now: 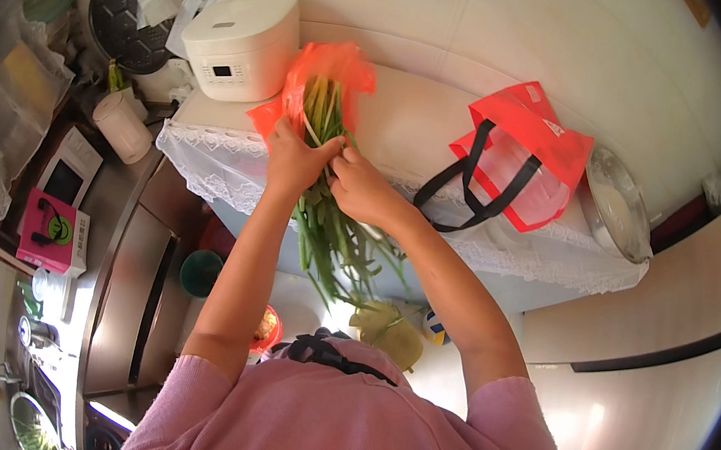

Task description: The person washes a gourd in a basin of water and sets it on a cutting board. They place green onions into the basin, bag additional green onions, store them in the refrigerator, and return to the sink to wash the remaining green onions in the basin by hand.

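A bunch of long green scallions or similar leafy stalks (333,228) lies over the front edge of a lace-covered surface, its leaves hanging down. The stalk ends sit in a thin orange-red plastic bag (354,67). My left hand (297,159) grips the bunch from the left, by the bag's opening, thumb across the stalks. Close beside it, my right hand (365,188) pinches part of the bunch with its fingertips; exactly which stalks it holds is hidden by the fingers.
A white rice cooker (241,45) stands left of the bag. To the right lie a red tote bag (547,154) with black handles and a metal bowl (616,204) with whitish contents. The white lace cloth (507,254) hangs over the edge. A steel counter (103,211) runs along the left.
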A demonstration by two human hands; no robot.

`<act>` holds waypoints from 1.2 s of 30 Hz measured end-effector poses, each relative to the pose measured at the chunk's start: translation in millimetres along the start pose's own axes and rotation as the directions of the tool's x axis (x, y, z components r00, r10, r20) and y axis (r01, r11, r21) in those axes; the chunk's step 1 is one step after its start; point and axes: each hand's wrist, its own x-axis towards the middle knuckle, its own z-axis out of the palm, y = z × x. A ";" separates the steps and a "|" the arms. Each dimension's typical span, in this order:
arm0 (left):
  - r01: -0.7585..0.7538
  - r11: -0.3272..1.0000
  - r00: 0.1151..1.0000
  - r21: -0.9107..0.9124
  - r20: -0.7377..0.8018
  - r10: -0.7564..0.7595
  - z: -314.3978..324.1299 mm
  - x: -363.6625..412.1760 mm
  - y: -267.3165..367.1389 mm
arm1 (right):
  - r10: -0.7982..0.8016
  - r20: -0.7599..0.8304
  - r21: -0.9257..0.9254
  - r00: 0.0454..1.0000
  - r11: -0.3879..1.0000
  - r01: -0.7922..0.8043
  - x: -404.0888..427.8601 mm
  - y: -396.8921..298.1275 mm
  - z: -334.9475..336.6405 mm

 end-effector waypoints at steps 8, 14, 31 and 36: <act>0.093 0.873 0.970 0.479 0.155 -0.189 -15.9 8.9 17.9 | 0.341 -0.097 0.191 0.935 0.928 -0.319 42.8 19.2 -56.0; 0.047 0.851 0.958 0.522 0.217 -0.186 -11.5 18.4 23.1 | -0.092 -0.577 -0.379 0.812 0.910 -0.166 101.7 88.9 -53.8; -0.209 0.944 0.964 0.257 0.219 0.153 -4.3 37.5 -40.1 | -0.315 -0.213 -0.119 0.925 0.948 0.295 64.8 -33.7 -20.4; -0.120 0.976 0.971 0.180 0.226 0.078 1.5 87.2 -0.7 | -0.146 -0.443 0.151 0.885 0.960 0.234 101.3 -27.8 -104.8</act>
